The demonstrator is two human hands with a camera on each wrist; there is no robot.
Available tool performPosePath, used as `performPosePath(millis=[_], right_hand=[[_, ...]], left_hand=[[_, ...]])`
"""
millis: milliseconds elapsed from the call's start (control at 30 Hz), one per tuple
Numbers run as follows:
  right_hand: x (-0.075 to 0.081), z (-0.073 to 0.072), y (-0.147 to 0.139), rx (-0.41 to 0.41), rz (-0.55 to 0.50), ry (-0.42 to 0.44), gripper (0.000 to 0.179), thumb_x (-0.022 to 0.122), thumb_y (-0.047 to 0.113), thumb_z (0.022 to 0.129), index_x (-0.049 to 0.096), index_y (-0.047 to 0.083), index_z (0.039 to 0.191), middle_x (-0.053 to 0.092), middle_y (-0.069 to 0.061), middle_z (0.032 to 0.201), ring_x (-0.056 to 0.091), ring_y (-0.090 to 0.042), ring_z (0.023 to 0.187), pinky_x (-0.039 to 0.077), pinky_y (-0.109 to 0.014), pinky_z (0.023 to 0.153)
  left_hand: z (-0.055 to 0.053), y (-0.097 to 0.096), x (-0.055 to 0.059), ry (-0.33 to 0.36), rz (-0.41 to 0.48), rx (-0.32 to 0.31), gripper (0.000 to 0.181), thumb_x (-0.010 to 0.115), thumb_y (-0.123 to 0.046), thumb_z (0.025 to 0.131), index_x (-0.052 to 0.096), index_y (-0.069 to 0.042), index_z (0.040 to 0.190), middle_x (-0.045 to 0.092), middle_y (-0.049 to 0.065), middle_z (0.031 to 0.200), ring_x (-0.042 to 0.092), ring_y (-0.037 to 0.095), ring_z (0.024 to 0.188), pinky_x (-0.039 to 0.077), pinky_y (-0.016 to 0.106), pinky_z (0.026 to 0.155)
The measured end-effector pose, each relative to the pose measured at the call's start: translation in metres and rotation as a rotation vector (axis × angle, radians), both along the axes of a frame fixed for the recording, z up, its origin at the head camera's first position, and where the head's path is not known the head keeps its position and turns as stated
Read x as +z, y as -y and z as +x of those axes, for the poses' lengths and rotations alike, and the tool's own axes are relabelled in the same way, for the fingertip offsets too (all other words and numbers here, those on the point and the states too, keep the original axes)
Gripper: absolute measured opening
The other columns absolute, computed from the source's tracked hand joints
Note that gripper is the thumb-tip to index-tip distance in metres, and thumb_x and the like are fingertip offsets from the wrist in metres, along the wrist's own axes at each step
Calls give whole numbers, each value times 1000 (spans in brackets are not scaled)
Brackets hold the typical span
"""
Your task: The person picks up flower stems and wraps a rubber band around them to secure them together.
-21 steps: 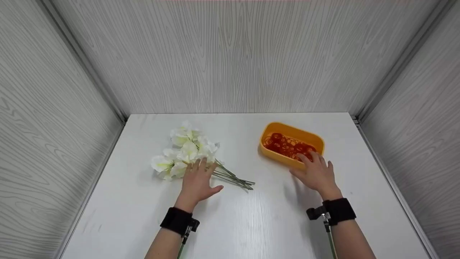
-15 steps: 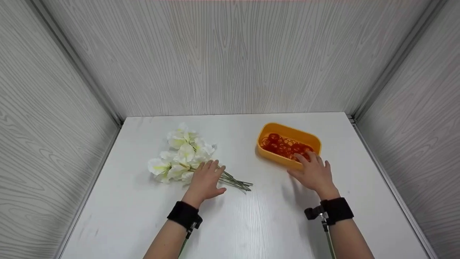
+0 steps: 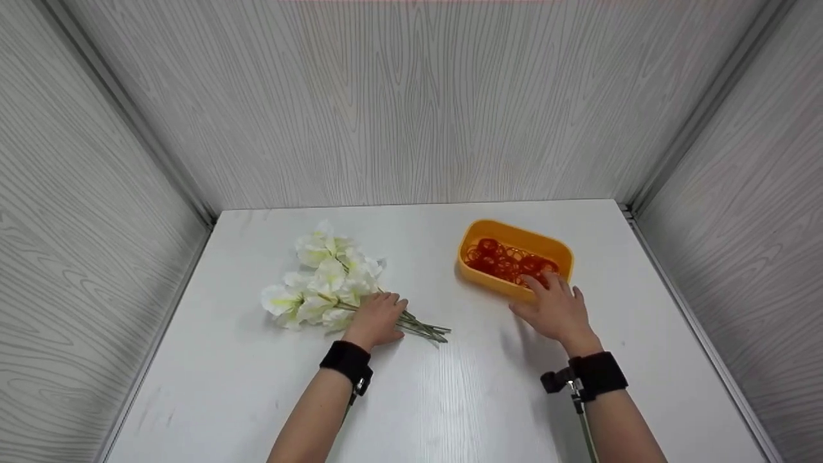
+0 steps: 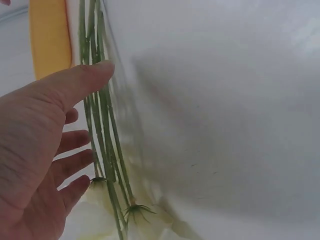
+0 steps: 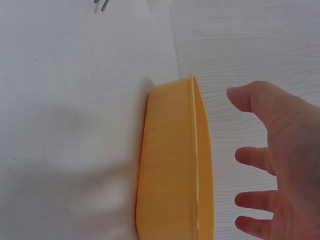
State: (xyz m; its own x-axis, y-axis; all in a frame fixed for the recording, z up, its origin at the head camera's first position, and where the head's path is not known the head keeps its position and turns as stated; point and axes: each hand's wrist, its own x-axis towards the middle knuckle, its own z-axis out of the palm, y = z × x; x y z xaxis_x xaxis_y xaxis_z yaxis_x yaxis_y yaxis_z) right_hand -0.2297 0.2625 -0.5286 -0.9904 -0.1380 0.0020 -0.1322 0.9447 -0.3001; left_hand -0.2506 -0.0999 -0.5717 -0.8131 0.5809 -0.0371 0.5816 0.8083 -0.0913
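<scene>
In the head view, several white artificial flowers (image 3: 328, 276) lie on the table, their green stems (image 3: 425, 330) pointing right. My left hand (image 3: 378, 318) is over the stems just below the blooms. The left wrist view has the thumb crossing in front of the stems (image 4: 102, 117) and the loosely bent fingers on their other side, without a visible squeeze. My right hand (image 3: 556, 312) hovers by the near right rim of an orange box (image 3: 490, 280) with red rings or bands (image 3: 508, 262) inside. Its fingers are spread and hold nothing; the box wall (image 5: 167, 165) stands apart from them.
The white tabletop (image 3: 443, 399) is bounded by a grey wood-grain wall (image 3: 411, 103) at the back and by panels on both sides. A black strap with a small camera sits on each wrist, a cable trailing from it.
My left hand has moved right, from the blooms onto the stems, and its fingers have bent down around them. My right hand stays near the box. The head view has shifted slightly.
</scene>
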Motion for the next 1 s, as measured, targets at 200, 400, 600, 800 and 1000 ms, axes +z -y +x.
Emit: performPosePath(millis=[200, 400, 600, 800, 1000], right_hand=[[0, -24, -1, 44, -16, -10, 59, 57, 39, 98, 46, 3, 143, 41, -29, 142, 40, -49, 128, 31, -62, 103], [-7, -56, -12, 0, -16, 108, 50, 48, 27, 103, 41, 1, 146, 39, -30, 144, 38, -47, 131, 33, -61, 103], [-17, -70, -21, 3, 12, 198, 44, 44, 17, 104, 43, -2, 143, 42, -30, 140, 39, -45, 130, 33, -59, 104], [-28, -79, -26, 9, -14, 297, 41, 44, 9, 101, 48, -3, 140, 52, -27, 135, 49, -40, 124, 35, -55, 104], [-32, -81, -26, 0, 16, 375, 43, 44, 10, 100, 49, 0, 142, 51, -26, 138, 48, -40, 126, 35, -56, 104]], left_hand=[[-2, 1, -8, -101, -2, -30, 41, 73, -24, 87, 62, -3, 121, 62, 12, 116, 56, 29, 113, 39, 41, 103], [2, 1, -14, -258, 33, -99, 16, 61, -6, 92, 66, -2, 107, 63, 11, 105, 59, 26, 105, 44, 39, 99], [8, 3, -20, -334, 90, -156, 9, 58, -2, 91, 66, -5, 94, 62, 9, 97, 61, 25, 98, 46, 39, 96], [10, 4, -25, -342, 138, -182, 12, 56, 3, 87, 64, -6, 89, 60, 9, 91, 61, 26, 94, 47, 40, 95], [10, 5, -29, -316, 79, -189, 16, 50, 2, 89, 63, -6, 93, 60, 8, 93, 61, 24, 96, 45, 38, 98]])
